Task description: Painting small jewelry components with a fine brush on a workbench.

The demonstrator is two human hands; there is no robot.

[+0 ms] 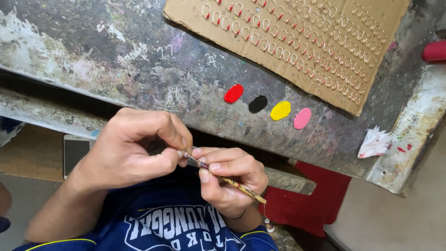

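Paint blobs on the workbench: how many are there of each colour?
Red paint blob: 1
Black paint blob: 1
Yellow paint blob: 1
Pink paint blob: 1
Total: 4, in a row on the workbench beside the cardboard sheet.

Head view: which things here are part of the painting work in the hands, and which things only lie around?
In use:
left hand pinching a tiny piece
right hand holding a thin brush
four paint blobs, red, black, yellow, pink
cardboard sheet with rows of small hooks

Lying about:
phone under the bench
crumpled paper
red cloth
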